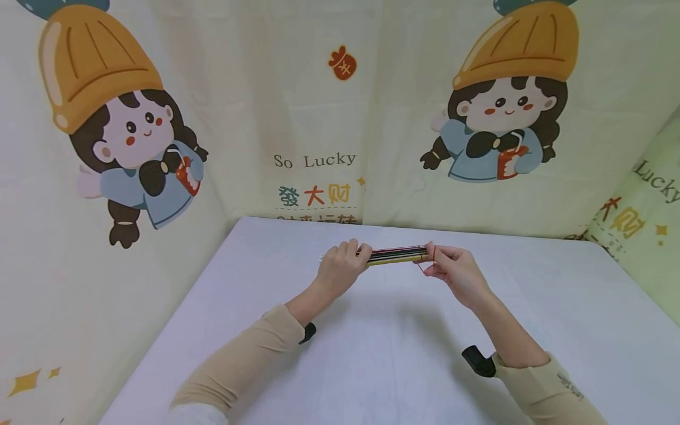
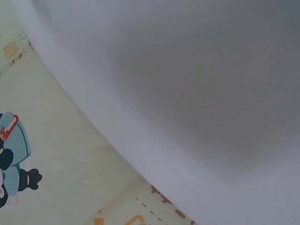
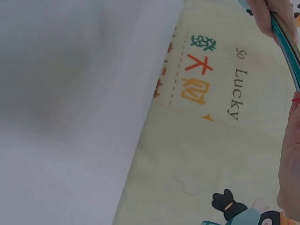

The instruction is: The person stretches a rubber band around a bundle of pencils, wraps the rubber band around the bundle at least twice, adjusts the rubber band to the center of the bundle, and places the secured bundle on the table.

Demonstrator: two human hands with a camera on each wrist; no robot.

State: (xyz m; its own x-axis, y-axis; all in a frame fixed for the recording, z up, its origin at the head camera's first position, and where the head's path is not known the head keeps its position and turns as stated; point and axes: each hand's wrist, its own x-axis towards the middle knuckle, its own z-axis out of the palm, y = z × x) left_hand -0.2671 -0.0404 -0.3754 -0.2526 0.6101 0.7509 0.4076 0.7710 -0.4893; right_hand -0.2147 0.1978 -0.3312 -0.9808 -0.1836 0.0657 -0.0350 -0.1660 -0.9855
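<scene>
Above the table, my left hand (image 1: 342,268) grips one end of a bundle of thin pencils (image 1: 395,255), with black, yellow and reddish sides showing. At the other end, my right hand (image 1: 459,274) holds a thin red rubber band (image 1: 434,255) with curled fingers. Part of the band is wrapped round the bundle, and a loop of it stretches down to my lower fingers. In the right wrist view, the bundle (image 3: 285,40) shows a teal side between my left hand (image 3: 271,16) and right hand (image 3: 290,164). The left wrist view shows neither hand.
A white-covered table (image 1: 372,354) lies below the hands. Behind and beside it hangs a pale curtain (image 1: 313,112) with printed cartoon figures and lettering. Black wrist-camera mounts (image 1: 479,361) stick out from both beige sleeves (image 1: 244,357).
</scene>
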